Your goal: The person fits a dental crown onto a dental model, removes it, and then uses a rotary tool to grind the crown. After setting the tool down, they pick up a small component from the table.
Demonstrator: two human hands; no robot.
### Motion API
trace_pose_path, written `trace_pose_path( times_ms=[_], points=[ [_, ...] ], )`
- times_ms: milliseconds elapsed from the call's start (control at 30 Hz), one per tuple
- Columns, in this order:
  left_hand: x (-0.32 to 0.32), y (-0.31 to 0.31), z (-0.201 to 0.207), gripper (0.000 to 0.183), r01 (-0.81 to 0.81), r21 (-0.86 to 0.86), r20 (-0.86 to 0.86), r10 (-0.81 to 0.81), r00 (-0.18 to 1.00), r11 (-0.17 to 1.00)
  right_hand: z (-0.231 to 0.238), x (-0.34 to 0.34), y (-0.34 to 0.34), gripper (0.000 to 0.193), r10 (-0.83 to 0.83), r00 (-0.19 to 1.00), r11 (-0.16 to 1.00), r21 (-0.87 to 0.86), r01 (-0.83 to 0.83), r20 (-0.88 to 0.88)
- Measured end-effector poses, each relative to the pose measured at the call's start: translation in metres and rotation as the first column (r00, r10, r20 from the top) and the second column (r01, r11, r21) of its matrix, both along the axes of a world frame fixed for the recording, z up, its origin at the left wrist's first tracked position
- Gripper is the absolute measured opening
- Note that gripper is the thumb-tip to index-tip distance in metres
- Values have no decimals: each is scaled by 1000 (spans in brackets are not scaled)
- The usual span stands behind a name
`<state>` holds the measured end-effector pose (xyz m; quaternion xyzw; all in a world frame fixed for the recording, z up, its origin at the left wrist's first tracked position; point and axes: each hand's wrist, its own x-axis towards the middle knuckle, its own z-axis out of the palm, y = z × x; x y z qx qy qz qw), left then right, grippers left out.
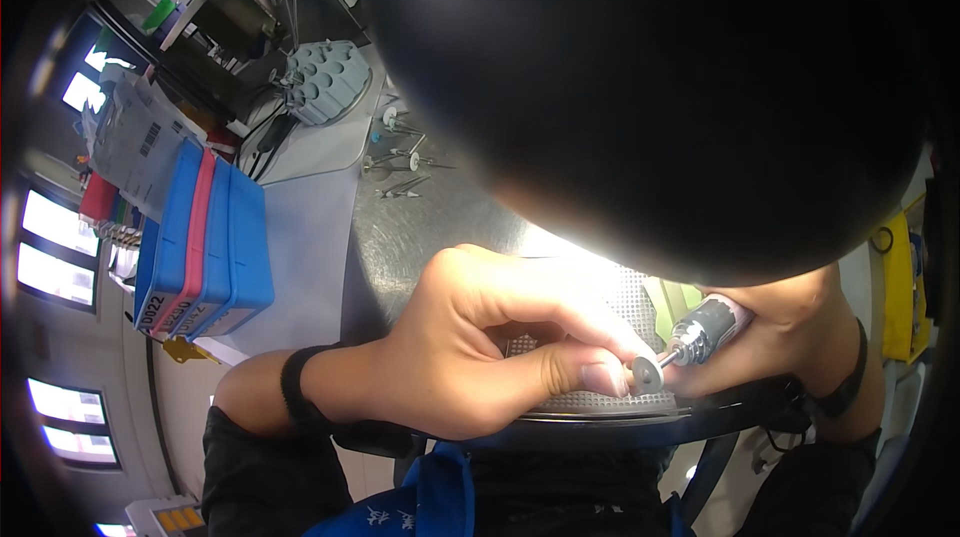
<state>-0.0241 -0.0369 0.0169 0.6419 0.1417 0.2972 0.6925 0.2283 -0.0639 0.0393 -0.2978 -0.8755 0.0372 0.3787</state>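
Note:
My right hand [775, 332] is wrapped round a rotary handpiece [710, 323] with a silver, knurled-looking front end. A thin shank runs from it to a small grey disc [648, 374]. My left hand [480, 337] comes in from the left, its thumb and forefinger pinched together right beside the disc. Between those fingertips sits a small pale piece [628, 377], mostly hidden, so its kind cannot be made out. Both hands are over a perforated light-grey grate [600, 401] at the front edge of the bench, under bright light.
Several small rotary bits [405, 165] lie on the metal bench top [400, 232]. Behind them stands a grey holder with round holes [325, 82]. Stacked blue boxes [243, 242] are at the left. A large dark rounded shape [650, 87] blocks the upper right. Something pale green [672, 299] lies behind the handpiece.

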Motion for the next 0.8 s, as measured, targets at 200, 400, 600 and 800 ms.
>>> trace_pose_path(
  times_ms=[200, 400, 600, 800],
  points=[
    [-1, 0, 1, 12, -18, 5, -5, 18, 1000, 1000, -9, -6, -1, 38, -17, 995, 999, -34, 14, -102],
    [-1, 0, 1, 13, -23, 33, -28, 24, 999, 999, -4, -1, -4, 39, -21, 999, 996, -85, 18, -34],
    [0, -1, -2, 14, -31, 16, 0, 31, 1000, 999, -9, -5, -5, 39, -34, 992, 998, -65, 26, -122],
    [-1, -2, -3, 14, -25, -20, 1, 25, 1000, 999, -6, -1, 0, 38, -41, 999, 988, -147, 35, -33]
  ],
)
